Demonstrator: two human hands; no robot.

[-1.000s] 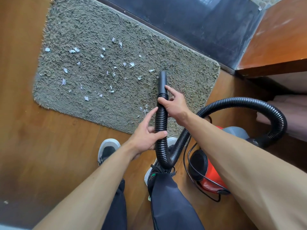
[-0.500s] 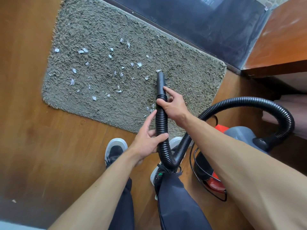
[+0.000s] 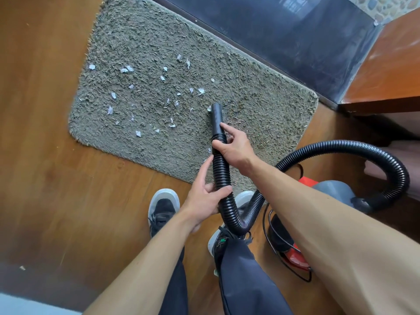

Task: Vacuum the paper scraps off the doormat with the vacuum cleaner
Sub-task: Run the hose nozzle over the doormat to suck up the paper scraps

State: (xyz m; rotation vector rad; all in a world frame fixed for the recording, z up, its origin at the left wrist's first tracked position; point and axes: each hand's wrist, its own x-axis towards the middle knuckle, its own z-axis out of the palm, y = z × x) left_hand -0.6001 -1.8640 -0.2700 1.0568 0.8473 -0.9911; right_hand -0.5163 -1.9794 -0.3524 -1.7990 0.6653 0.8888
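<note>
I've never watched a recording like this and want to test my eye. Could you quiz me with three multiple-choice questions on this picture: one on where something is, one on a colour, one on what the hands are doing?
1. Where do most paper scraps lie?
A. In a dustpan
B. On the doormat, mostly left of the nozzle
C. On a tabletop

2. What colour is the hose?
A. White
B. Black
C. Yellow

3. How is the hose held?
A. By one hand alone
B. It lies loose, untouched
C. By the left hand and right hand together

Answers:
1 B: the white bits dot the mat's pile left of the nozzle tip.
2 B: its ribbed length is black throughout.
3 C: the right hand grips near the nozzle, and the left grips lower down.
</note>
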